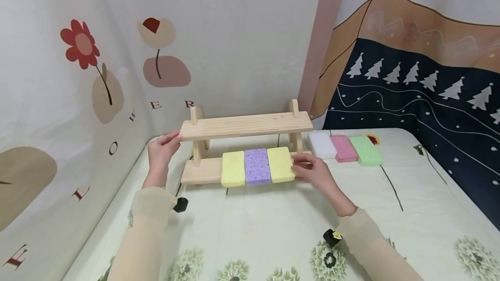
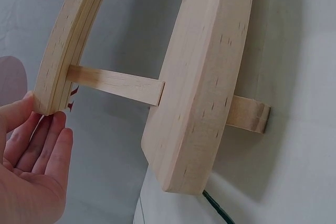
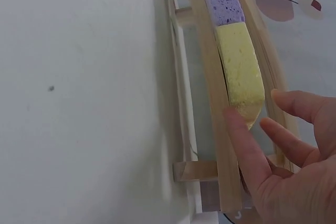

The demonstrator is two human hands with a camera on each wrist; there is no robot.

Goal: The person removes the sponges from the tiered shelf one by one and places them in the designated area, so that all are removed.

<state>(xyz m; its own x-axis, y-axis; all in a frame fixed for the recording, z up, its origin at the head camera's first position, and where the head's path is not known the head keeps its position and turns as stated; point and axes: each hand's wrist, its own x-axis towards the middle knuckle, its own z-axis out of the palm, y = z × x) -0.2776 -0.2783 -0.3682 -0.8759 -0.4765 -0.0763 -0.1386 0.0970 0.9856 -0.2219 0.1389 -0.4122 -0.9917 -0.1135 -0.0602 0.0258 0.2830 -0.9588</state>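
A two-tier wooden shelf [image 1: 246, 125] stands at the back of the table. On its lower board [image 1: 201, 170] sit a yellow sponge [image 1: 233, 168], a purple sponge [image 1: 257, 166] and another yellow sponge [image 1: 280, 165], side by side. My left hand [image 1: 160, 155] pinches the left end of the upper board [image 2: 58, 72], thumb on one side and fingers on the other. At the right end of the row is my right hand [image 1: 314, 170]. Its fingers are spread around the end of the right yellow sponge [image 3: 241, 66], one fingertip touching near its corner and others apart from it.
Right of the shelf, a white sponge [image 1: 322, 145], a pink sponge [image 1: 344, 148] and a green sponge [image 1: 366, 151] lie in a row on the patterned tablecloth [image 1: 250, 216]. Printed cloth [image 1: 242, 47] hangs close behind the shelf and along the left side.
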